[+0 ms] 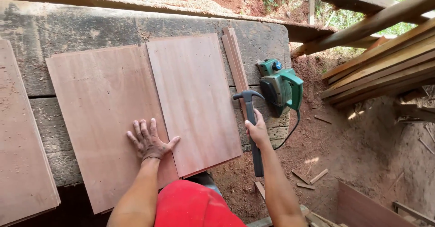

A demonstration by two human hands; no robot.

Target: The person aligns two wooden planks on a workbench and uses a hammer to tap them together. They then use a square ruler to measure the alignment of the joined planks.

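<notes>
The right hand point(257, 129) is wrapped around the dark handle of a claw hammer point(251, 127), whose long axis runs from 6 to 12 o'clock, steel head at the top, over the bench's right edge. The left hand point(149, 142) lies flat, fingers spread, pressed on a smooth reddish plywood panel point(99, 114). A second panel point(195, 100) overlaps it at 3 o'clock. Thin wood strips point(234, 59) and a green electric planer point(280, 86) rest on the rough, weathered workbench point(68, 28).
</notes>
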